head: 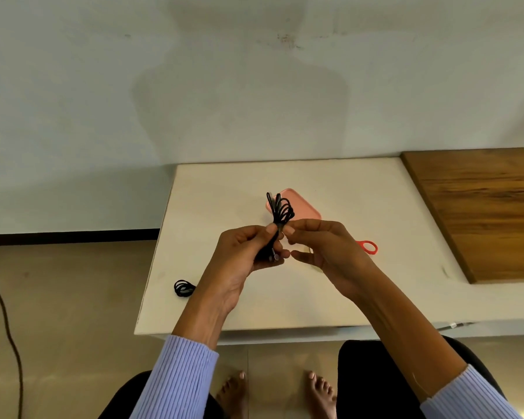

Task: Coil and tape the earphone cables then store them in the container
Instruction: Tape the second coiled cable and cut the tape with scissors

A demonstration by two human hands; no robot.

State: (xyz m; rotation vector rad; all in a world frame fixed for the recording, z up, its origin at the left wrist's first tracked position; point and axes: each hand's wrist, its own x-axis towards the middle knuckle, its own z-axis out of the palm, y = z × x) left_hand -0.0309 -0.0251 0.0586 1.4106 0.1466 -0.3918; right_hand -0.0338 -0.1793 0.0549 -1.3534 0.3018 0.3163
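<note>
My left hand grips a bundle of black earphone cable, its loops sticking up above my thumb and the lower end hidden in my fist. My right hand is right beside it, thumb and forefinger pinched at the middle of the bundle, touching it. Behind the loops lies a pink container on the white table. A second black coiled cable rests near the table's left edge, partly behind my left wrist.
An orange scissors handle shows just right of my right hand. A wooden board covers the table's right side. A dark cord runs over the floor at left. My bare feet show below the table's front edge.
</note>
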